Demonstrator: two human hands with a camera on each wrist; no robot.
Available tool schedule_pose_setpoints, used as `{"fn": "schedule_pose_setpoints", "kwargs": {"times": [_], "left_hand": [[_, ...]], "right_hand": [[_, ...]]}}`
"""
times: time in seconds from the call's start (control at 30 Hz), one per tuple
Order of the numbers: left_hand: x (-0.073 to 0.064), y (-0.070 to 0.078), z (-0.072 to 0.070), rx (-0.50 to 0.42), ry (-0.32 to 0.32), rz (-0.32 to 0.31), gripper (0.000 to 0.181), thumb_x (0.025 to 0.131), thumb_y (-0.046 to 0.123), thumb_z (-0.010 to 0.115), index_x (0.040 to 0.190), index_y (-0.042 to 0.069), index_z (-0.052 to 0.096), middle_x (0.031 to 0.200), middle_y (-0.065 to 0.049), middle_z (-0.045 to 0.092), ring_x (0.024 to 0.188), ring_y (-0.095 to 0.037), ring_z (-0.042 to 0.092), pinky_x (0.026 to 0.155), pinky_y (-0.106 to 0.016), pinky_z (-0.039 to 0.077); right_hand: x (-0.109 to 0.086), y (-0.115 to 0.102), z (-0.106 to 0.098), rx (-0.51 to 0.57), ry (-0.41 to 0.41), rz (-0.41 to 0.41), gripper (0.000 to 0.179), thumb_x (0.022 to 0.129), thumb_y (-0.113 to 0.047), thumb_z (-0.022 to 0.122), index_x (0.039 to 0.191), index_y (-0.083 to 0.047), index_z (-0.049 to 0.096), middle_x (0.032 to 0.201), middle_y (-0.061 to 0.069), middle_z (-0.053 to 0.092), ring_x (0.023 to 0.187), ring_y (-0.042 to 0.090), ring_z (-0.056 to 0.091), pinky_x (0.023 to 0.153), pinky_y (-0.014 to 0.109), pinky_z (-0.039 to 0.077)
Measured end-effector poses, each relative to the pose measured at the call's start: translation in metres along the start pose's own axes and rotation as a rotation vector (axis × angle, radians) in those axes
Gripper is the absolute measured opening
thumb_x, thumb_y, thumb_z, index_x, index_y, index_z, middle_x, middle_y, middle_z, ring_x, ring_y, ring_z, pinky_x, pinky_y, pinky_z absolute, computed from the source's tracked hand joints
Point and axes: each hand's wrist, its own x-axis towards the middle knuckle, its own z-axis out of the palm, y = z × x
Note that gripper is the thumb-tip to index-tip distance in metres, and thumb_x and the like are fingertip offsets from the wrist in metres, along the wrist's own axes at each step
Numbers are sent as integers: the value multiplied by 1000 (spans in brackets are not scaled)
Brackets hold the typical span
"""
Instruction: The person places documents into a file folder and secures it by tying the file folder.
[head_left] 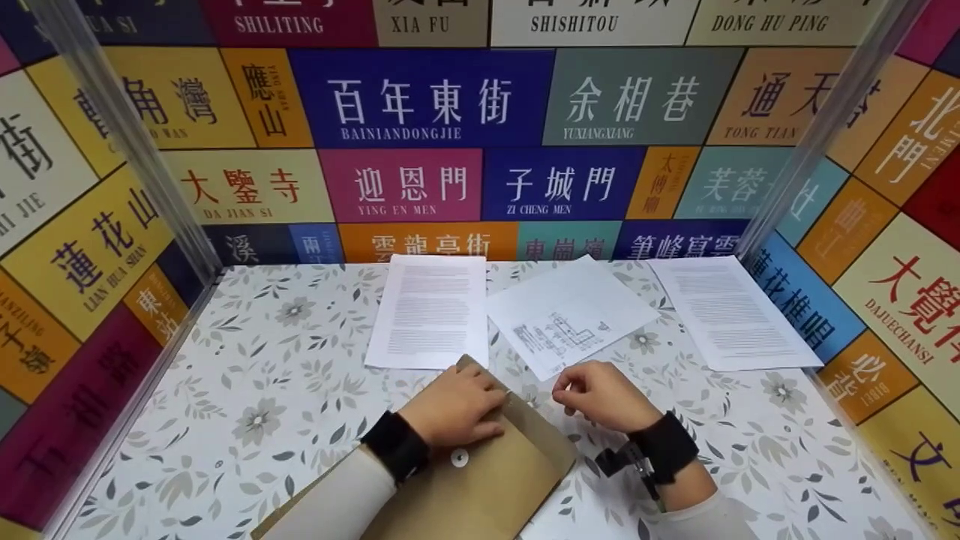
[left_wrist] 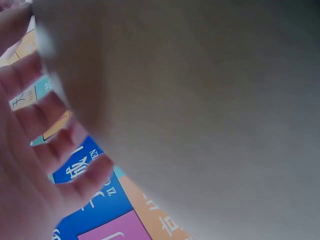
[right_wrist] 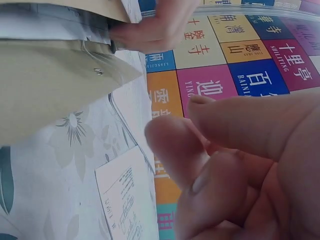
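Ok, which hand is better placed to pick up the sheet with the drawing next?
Probably the right hand: it looks empty and is close to the drawing sheet, while the left hand is occupied holding the brown envelope.

You faced a back wall (head_left: 517,147) of multicoloured Chinese place-name panels (head_left: 420,97) across the upper half of your head view, matching side walls (head_left: 896,255) at its left and right edges, translucent corner strips (head_left: 140,142) between them, and a floral-patterned tabletop (head_left: 225,390) below.
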Motion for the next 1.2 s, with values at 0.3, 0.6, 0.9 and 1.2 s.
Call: {"fn": "schedule_pose_setpoints", "kwargs": {"times": [0.3, 0.6, 0.9, 1.2], "left_hand": [[3, -7, -2, -178, 97, -98, 35, 89, 49, 77, 110, 22, 70, 106, 0, 56, 99, -20, 51, 83, -39, 47], [-9, -11, -4, -217, 231, -255, 47, 88, 49, 78, 120, 17, 66, 113, -4, 58, 103, -24, 53, 83, -43, 47], [-13, -8, 5, -244, 247, -322, 61, 90, 54, 76, 134, 15, 61, 123, -7, 57, 115, -28, 53, 91, -48, 47], [-7, -9, 3, -244, 262, -339, 59, 92, 54, 74, 134, 16, 61, 125, -10, 57, 114, -30, 54, 91, -50, 47]], "right_hand": [[1, 2, -5, -64, 68, 11, 4, 92, -16, 74, 89, -16, 73, 64, -6, 62, 53, 11, 54, 49, 28, 43], [3, 4, -7, -47, 107, 22, 10, 93, -18, 76, 99, -10, 74, 67, -6, 61, 56, 12, 56, 50, 30, 46], [0, 12, -6, -58, 143, 50, 18, 90, -18, 78, 105, -8, 73, 76, -3, 67, 57, 12, 58, 49, 31, 49], [1, 18, -12, -98, 202, 54, 22, 87, -20, 81, 102, -8, 73, 82, -2, 70, 73, 12, 65, 64, 34, 54]]}}
